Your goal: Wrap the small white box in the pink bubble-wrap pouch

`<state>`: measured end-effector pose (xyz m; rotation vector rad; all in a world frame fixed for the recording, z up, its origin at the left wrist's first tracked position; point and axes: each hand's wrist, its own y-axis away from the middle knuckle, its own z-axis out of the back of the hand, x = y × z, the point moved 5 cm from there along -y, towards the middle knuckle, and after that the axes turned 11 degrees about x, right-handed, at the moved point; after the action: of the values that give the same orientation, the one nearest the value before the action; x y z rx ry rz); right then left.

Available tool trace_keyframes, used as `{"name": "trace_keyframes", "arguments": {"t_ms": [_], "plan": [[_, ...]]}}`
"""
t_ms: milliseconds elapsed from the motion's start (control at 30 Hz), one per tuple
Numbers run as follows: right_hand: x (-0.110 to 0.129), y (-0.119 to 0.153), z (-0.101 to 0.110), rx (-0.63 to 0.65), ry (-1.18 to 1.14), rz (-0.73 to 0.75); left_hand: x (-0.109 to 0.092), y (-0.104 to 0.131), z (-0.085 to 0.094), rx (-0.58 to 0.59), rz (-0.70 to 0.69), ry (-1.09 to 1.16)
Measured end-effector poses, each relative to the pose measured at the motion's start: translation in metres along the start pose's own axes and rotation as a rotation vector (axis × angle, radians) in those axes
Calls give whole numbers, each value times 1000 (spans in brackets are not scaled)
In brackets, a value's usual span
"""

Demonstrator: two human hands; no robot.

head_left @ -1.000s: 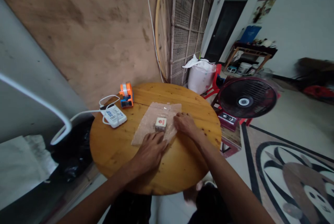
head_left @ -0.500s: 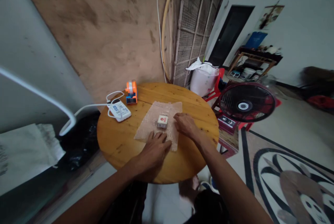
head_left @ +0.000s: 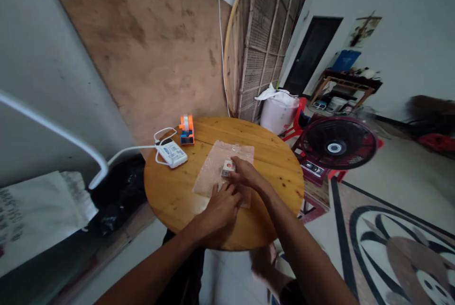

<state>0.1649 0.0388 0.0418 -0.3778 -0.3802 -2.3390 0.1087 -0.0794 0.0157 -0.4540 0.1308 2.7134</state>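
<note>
A small white box with a red mark [head_left: 228, 166] rests on a sheet of bubble wrap [head_left: 209, 167], which lies on a round wooden table [head_left: 170, 196]. My right hand [head_left: 245, 172] has its thumb and fingers around the right side of the box. Below the box, my left hand [head_left: 223, 203] lies on the near edge of the bubble wrap with its fingers spread, holding nothing.
An orange and blue tape dispenser [head_left: 186, 130] and a white power strip [head_left: 173, 154] with a looped cable are at the table's back left. To the right of the table stands a dark round fan [head_left: 334, 148].
My right hand has moved left from the wrap's right edge and taken hold of the box. My left hand remains on the near part of the wrap. The camera view has shifted slightly.
</note>
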Motion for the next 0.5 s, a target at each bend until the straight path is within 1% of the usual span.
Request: {"name": "trace_keyframes", "arguments": {"t_ms": [100,167,233,333,400,500], "plan": [[-6,-4,-2,-16,-68,-1,-1,1,0,18,27,-19],[-10,-2,0,-54,-131,5,-1,1,1,22,23,-21],[-15,7,6,-135,-260,23,-1,2,2,20,22,-24],[-30,34,21,-302,-490,22,-1,3,4,2,23,-25],[-48,55,29,-399,-537,-38,-1,2,5,-14,28,-31],[-82,81,33,-503,-450,-227,-2,1,5,-21,41,-45]]}}
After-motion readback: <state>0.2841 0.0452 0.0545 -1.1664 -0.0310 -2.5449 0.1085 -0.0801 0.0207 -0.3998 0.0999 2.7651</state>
